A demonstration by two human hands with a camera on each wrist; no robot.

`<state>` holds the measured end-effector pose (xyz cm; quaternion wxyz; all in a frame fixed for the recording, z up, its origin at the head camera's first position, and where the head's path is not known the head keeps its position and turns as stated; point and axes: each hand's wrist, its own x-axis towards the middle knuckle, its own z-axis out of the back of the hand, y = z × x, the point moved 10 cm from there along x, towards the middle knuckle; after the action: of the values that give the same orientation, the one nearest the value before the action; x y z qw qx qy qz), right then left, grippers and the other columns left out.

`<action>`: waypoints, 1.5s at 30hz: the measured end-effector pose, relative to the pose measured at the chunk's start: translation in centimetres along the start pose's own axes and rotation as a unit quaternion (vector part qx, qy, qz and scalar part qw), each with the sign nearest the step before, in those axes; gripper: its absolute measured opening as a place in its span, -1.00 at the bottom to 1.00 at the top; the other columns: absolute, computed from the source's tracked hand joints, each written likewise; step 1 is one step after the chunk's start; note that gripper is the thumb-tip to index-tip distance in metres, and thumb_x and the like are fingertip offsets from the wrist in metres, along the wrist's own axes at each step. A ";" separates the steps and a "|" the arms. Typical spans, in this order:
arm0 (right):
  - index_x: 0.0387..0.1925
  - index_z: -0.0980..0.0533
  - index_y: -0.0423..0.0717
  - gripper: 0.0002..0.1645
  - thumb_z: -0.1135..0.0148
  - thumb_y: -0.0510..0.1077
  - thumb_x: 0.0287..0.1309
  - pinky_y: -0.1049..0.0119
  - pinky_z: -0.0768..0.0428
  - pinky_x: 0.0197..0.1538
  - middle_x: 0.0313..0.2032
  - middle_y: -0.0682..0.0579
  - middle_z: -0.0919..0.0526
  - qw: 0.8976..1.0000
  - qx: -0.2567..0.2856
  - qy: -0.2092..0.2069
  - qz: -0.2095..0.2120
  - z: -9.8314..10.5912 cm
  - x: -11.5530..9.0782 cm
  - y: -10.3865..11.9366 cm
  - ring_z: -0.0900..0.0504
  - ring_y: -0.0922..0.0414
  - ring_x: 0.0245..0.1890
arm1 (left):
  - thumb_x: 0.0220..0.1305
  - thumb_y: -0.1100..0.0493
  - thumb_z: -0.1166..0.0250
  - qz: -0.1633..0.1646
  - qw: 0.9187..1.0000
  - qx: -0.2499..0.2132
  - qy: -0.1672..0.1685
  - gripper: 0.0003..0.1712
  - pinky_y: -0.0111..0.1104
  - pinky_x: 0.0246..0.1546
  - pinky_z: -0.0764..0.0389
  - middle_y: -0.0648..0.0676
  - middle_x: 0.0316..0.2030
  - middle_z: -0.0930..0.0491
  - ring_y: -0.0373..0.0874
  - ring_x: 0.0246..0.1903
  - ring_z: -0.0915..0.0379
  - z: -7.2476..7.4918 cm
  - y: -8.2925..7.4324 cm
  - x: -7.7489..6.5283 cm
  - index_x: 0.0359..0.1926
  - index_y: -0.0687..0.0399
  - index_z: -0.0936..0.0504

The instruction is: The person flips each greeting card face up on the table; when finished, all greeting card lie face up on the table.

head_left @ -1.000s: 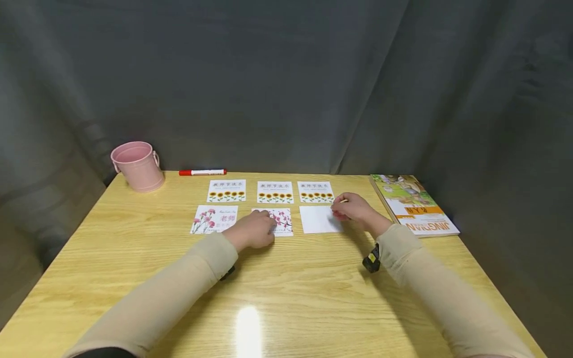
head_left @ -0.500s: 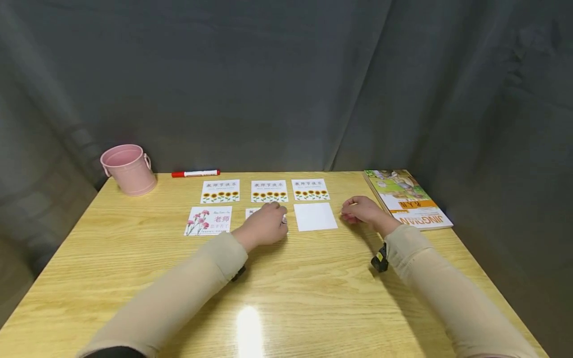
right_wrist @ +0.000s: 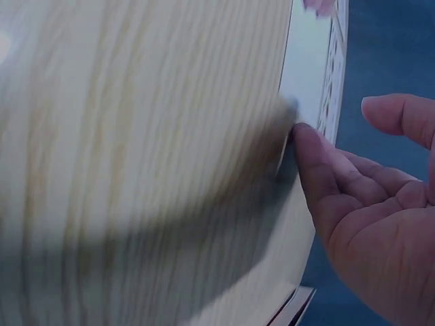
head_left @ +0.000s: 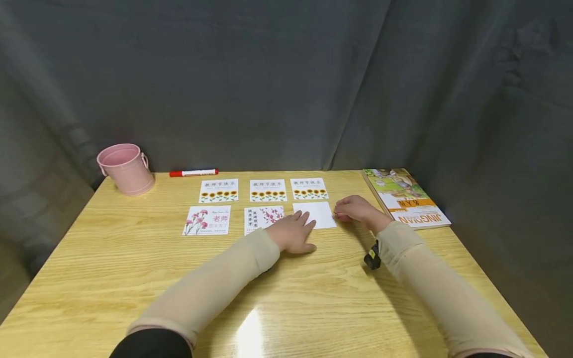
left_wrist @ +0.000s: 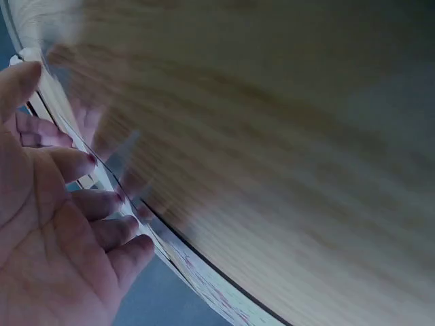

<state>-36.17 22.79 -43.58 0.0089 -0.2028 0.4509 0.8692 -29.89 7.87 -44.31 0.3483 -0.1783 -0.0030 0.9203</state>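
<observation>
A blank white card (head_left: pixel 323 215) lies at the right end of the nearer row, between both hands. Spread fingers of my left hand (head_left: pixel 292 233) reach over its left side, palm down; the left wrist view shows those fingers extended low over the table. At the card's right edge is my right hand (head_left: pixel 358 211), fingers loosely bent. In the right wrist view one fingertip (right_wrist: pixel 307 139) meets the card's corner (right_wrist: pixel 306 68), and another digit stands apart with nothing pinched. Left of the blank card lies a plum-blossom card (head_left: pixel 264 219), its lower right corner covered by my left hand.
A carnation card (head_left: pixel 207 220) ends the near row on the left. Behind are three sunflower cards (head_left: pixel 267 190). A pink bucket (head_left: pixel 131 175) and a red-and-white marker (head_left: pixel 194 173) stand and lie back left. A book (head_left: pixel 405 199) lies right, before a grey curtain (head_left: pixel 250 89).
My left hand has moved right from the plum-blossom card to the blank card, its fingers spreading. My right hand drew away from the blank card's edge, then came back to it.
</observation>
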 end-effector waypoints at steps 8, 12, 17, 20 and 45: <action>0.36 -0.34 -0.54 -0.42 -0.11 -0.22 0.49 0.41 -0.58 -0.23 -0.31 0.02 -0.66 0.999 0.026 -0.022 -0.024 -0.3 0.2 0.7 -0.56 0.28 -0.38 | 0.48 -0.39 -0.03 0.013 1.000 -0.008 0.010 -0.04 -0.13 0.50 -0.13 0.24 0.61 0.06 0.10 0.58 0.14 0.4 -0.4 -0.1 0.63 0.09 -0.10; 0.41 -0.25 -0.53 -0.39 -0.06 -0.25 0.49 0.38 -0.62 -0.14 -0.23 -0.01 -0.64 0.995 0.087 -0.032 -0.025 -0.1 0.1 0.5 -0.61 0.25 -0.30 | 0.49 -0.34 -0.05 0.015 1.000 -0.019 0.011 -0.08 -0.09 0.49 -0.17 0.25 0.60 0.02 0.11 0.57 0.10 0.6 -0.3 0.1 0.62 0.10 -0.14; 0.34 -0.28 -0.52 -0.45 -0.07 -0.28 0.45 0.36 -0.65 -0.04 -0.10 -0.14 -0.58 0.991 0.125 -0.038 -0.013 0.0 0.6 0.6 -0.61 0.18 -0.20 | 0.50 -0.29 -0.08 0.021 1.000 -0.019 0.006 -0.11 -0.10 0.49 -0.16 0.28 0.58 -0.02 0.14 0.56 0.05 0.8 -0.1 0.5 0.60 0.12 -0.17; 0.13 -0.45 -0.48 -0.62 -0.14 -0.26 0.43 0.39 -0.63 -0.15 -0.25 -0.08 -0.59 0.994 0.107 -0.017 -0.012 -0.5 0.9 0.4 -0.57 0.18 -0.29 | 0.50 -0.28 -0.09 0.018 0.999 -0.027 0.011 -0.11 -0.09 0.49 -0.16 0.29 0.57 -0.04 0.16 0.55 0.03 0.8 -0.2 0.6 0.60 0.15 -0.17; -0.09 -0.44 -0.33 -0.87 -0.05 -0.28 0.53 0.45 -0.61 -0.26 -0.38 0.06 -0.57 0.981 0.185 -0.010 0.054 0.7 0.2 2.2 -0.54 0.26 -0.41 | 0.54 0.16 -0.06 0.116 0.716 -0.667 -0.172 -0.38 -0.03 0.43 -0.28 0.29 0.39 -0.38 0.24 0.39 -0.29 3.1 8.6 -1.5 0.52 0.27 -0.28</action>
<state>-37.08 22.04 -41.60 0.0043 -0.1641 0.6137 0.7723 -35.34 0.72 -42.05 0.0231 -0.2015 -0.6549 0.7280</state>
